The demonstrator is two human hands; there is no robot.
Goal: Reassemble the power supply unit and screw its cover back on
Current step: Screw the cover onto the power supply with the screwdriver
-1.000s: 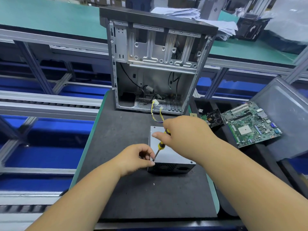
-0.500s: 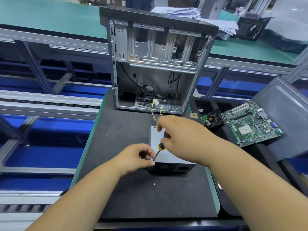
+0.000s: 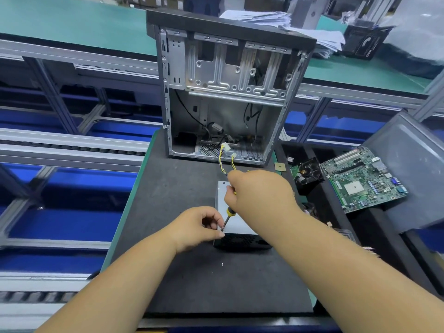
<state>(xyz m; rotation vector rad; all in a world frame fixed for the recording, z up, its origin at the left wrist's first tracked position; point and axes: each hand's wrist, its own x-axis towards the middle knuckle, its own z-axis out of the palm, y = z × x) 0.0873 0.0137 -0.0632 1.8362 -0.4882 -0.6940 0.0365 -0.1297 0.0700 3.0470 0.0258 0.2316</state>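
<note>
The power supply unit [image 3: 236, 224], a grey metal box with a black vented front, lies on the dark mat [image 3: 192, 272] in the head view. Its yellow cables [image 3: 225, 162] run back into the open computer case [image 3: 228, 92]. My right hand [image 3: 259, 191] grips a yellow-and-black screwdriver [image 3: 228, 217], whose tip sits at the unit's near left top corner. My left hand [image 3: 199, 227] rests against that corner, thumb and fingers pinching around the screwdriver tip; whether a screw is under it is hidden.
A green motherboard [image 3: 362, 181] and a black fan [image 3: 308, 170] lie to the right, beside a grey side panel [image 3: 413, 169]. A small chip [image 3: 280, 167] sits by the case. Conveyor rails [image 3: 72, 145] run on the left. A white speck [image 3: 222, 263] lies on the mat.
My right hand has shifted slightly and turned around the screwdriver handle. My left hand and the power supply unit stay in place.
</note>
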